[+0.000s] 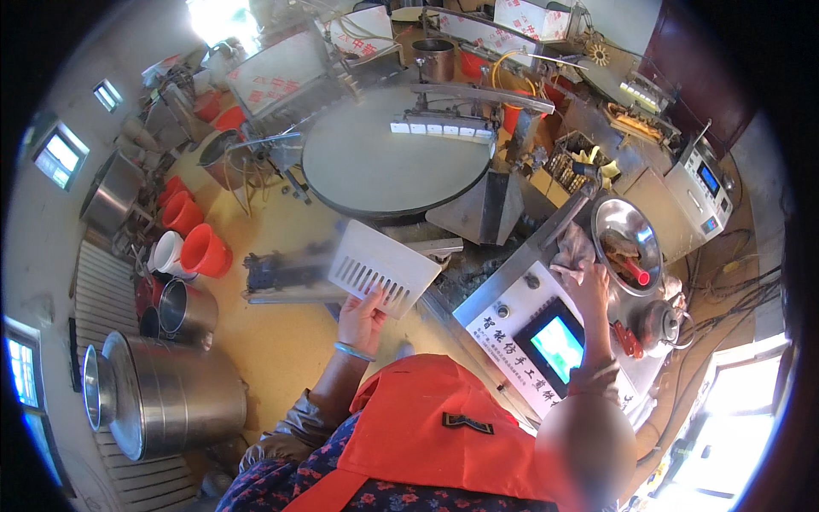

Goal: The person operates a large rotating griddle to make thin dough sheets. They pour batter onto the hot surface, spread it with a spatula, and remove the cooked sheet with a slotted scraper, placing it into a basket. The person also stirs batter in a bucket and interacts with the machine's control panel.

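My left hand (363, 322) is pinching a slotted board (380, 247), best kept steady, my right hand (591, 290) clutching cloth (574, 247) at three o'clock.

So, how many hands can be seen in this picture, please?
2: the left hand grips the white slotted board, and the right hand touches a cloth beside the metal bowl.

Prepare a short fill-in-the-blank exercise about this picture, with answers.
1. The left hand holds a slotted panel coloured ____.
2. A ____ bracelet circles the left wrist.
3. The right hand touches a cloth to the ____ of the metal bowl.
4. The handle in this bowl is ____.
Missing words: white; blue; left; red.
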`<state>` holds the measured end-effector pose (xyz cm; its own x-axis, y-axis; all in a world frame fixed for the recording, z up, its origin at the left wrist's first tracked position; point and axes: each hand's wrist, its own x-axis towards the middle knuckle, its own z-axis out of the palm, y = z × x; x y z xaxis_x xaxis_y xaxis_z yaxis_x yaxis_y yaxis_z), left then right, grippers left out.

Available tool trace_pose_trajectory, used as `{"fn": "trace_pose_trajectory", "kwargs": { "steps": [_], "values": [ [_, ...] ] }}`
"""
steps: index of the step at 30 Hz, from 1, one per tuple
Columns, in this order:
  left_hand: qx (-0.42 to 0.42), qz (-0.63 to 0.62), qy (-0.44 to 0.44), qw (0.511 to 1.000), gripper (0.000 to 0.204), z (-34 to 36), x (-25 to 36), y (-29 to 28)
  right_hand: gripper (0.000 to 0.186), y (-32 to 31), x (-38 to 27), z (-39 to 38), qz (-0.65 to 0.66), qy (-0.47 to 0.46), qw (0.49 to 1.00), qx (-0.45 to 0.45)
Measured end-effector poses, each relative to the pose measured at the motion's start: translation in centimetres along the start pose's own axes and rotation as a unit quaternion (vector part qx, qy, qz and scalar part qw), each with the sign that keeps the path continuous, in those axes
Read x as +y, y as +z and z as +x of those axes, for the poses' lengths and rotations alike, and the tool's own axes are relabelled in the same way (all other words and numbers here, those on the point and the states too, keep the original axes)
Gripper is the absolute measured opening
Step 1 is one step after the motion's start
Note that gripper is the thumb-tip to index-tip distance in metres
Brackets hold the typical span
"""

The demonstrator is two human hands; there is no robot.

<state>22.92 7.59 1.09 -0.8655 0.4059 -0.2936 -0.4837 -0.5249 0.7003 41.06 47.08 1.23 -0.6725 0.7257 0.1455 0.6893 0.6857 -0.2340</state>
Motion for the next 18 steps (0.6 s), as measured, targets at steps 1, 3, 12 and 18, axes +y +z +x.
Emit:
{"fn": "trace_pose_trajectory", "kwargs": {
  "steps": [1,3,12,18],
  "values": [
    [-0.008,0.001,0.004,1.000,0.023,0.1,-0.1,0.0,0.040,-0.5,-0.3,-1.6,0.024,-0.014,0.998,0.054],
    [0.008,0.009,-0.007,1.000,0.024,0.1,-0.4,-0.1,0.023,-1.2,-0.4,-5.6,0.153,-0.049,0.984,0.076],
    [-0.001,0.043,-0.044,0.998,0.033,-0.4,-2.0,-0.3,0.032,1.9,2.6,-25.6,0.182,0.191,0.949,-0.173],
    [-0.007,0.074,-0.100,0.992,0.034,-0.4,-3.2,0.3,0.032,4.7,5.7,-30.4,0.107,0.270,0.941,-0.172]
  ]
}}
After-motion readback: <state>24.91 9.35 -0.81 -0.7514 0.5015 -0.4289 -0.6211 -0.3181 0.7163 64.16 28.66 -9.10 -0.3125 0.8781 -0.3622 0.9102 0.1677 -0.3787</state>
